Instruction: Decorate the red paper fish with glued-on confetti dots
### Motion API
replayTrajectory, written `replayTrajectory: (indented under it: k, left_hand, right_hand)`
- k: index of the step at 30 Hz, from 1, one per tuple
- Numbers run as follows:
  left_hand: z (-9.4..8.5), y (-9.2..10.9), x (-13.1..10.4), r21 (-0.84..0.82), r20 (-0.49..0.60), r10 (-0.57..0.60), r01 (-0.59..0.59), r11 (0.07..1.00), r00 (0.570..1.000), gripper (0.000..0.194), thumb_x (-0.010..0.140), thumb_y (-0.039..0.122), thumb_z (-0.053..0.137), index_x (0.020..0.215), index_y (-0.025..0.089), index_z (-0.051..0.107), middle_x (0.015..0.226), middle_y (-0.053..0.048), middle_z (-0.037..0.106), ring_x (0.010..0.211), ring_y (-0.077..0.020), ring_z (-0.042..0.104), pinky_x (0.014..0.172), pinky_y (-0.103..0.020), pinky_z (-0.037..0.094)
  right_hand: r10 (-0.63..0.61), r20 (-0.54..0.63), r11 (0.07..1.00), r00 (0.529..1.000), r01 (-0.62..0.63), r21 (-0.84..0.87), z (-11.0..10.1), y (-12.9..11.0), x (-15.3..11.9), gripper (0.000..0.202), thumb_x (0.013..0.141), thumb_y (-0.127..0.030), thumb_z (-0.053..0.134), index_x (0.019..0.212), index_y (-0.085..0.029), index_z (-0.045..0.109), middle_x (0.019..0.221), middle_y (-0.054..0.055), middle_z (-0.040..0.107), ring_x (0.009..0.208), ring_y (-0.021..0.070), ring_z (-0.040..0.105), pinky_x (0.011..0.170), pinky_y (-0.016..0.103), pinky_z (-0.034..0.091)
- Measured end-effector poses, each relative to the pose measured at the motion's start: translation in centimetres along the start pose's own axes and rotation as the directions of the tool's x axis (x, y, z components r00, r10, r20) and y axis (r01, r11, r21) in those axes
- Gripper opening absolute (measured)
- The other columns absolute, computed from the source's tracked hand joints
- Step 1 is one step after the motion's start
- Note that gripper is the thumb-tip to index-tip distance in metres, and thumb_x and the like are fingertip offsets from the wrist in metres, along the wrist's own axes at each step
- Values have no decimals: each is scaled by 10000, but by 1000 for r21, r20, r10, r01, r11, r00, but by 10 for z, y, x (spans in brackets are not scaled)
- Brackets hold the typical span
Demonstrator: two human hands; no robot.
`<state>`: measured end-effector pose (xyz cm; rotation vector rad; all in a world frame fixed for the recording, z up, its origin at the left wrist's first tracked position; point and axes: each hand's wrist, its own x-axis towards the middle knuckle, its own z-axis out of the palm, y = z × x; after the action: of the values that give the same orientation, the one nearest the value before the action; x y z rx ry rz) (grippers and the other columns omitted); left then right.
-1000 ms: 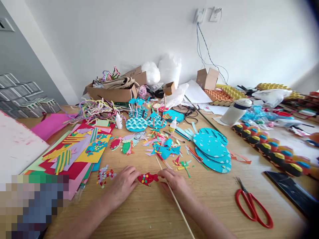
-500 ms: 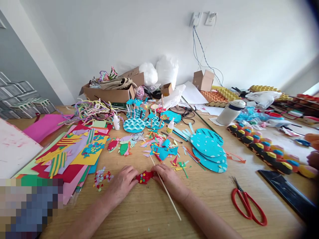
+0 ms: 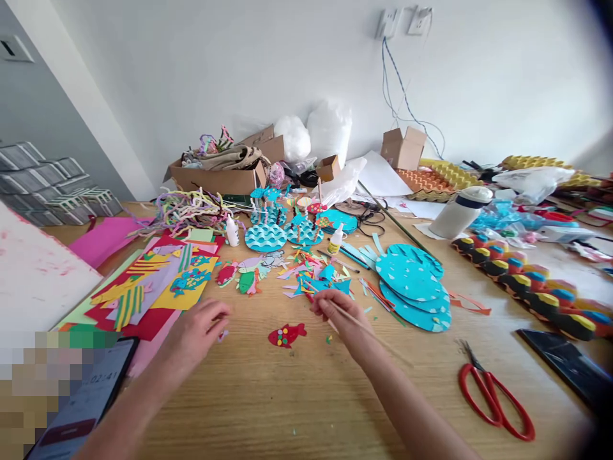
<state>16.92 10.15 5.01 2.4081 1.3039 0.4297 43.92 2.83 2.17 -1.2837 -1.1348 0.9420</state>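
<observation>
On the wooden table lies a red paper fish.

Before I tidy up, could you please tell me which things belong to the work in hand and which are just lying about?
Likely in the work:
red paper fish
stick in the right hand
paper scraps

Apparently just lying about:
flask
egg trays
plastic bag

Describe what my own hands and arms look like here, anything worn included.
Both the left hand and the right hand are bare, with no gloves. No rings, watch or bracelet can be made out. The forearms show no sleeves, cables or markings.
</observation>
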Motion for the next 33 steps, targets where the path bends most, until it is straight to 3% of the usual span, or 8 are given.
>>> replayTrajectory:
  k: [4, 7, 10, 14, 20, 24, 29, 33]
  left_hand:
    - [-32, -23, -7, 5, 96, -135, 135, 991, 986, 204, 771, 292, 419, 837, 242, 606, 825, 23, 663, 758, -168, 590, 694, -239, 439]
    - [-29, -37, -14, 69, 188, -131, 120, 990, 973, 236, 766, 237, 417, 867, 236, 630, 854, 7, 670, 813, -181, 595, 731, -261, 434]
    - [-14, -45, -21, 135, 243, -98, 67, 989, 965, 245, 762, 198, 441, 918, 237, 626, 902, -16, 661, 868, -190, 587, 745, -275, 430]
    - [2, -46, -24, 229, 196, -121, 75, 970, 973, 228, 749, 153, 476, 912, 227, 617, 911, -33, 632, 891, -190, 568, 769, -289, 430]
    - [11, -46, -14, 304, 159, -104, 52, 951, 982, 276, 754, 88, 459, 973, 189, 593, 1003, -75, 601, 966, -204, 534, 834, -316, 401]
    - [12, -47, -5, 299, 170, -75, 22, 954, 983, 193, 794, 130, 418, 822, 200, 596, 853, -43, 611, 849, -190, 562, 756, -291, 412]
    - [0, -49, 2, 215, 68, -48, 32, 976, 997, 181, 817, 205, 384, 804, 200, 564, 851, -34, 608, 829, -180, 566, 733, -273, 413]
    - [-4, -54, -4, 186, 178, -72, 38, 982, 981, 199, 798, 201, 389, 791, 224, 587, 806, -4, 639, 774, -174, 586, 704, -265, 409]
  right_hand:
    - [99, -34, 922, 994, -79, 379, 7, -5, 8, 222, 717, -386, 639, 808, -184, 618, 669, 14, 621, 590, 121, 522, 522, 221, 379]
    - [112, 9, 874, 994, -102, 475, 11, 0, 8, 219, 727, -378, 639, 813, -176, 631, 653, 12, 603, 567, 108, 499, 512, 215, 364]
    - [116, 47, 866, 992, -124, 485, 12, 8, 4, 221, 732, -385, 635, 803, -176, 637, 639, 12, 594, 549, 107, 483, 504, 218, 355]
    - [122, 46, 880, 992, -129, 457, 9, 11, 1, 251, 707, -405, 653, 784, -166, 638, 614, 16, 585, 521, 109, 465, 483, 224, 337]
    - [117, 51, 884, 992, -127, 450, 6, 11, 0, 235, 713, -395, 651, 780, -170, 637, 605, 11, 590, 515, 99, 453, 478, 213, 320]
    - [108, 48, 888, 993, -119, 444, 4, 11, -1, 232, 722, -397, 641, 774, -171, 637, 604, 11, 590, 517, 105, 462, 482, 219, 331]
    - [109, 28, 893, 994, -110, 436, 1, 13, 0, 242, 728, -405, 632, 792, -172, 637, 612, 12, 591, 521, 108, 466, 487, 220, 338]
    - [120, 23, 892, 992, -118, 436, 1, 14, 1, 228, 729, -399, 630, 784, -178, 637, 605, 5, 586, 521, 107, 460, 491, 219, 336]
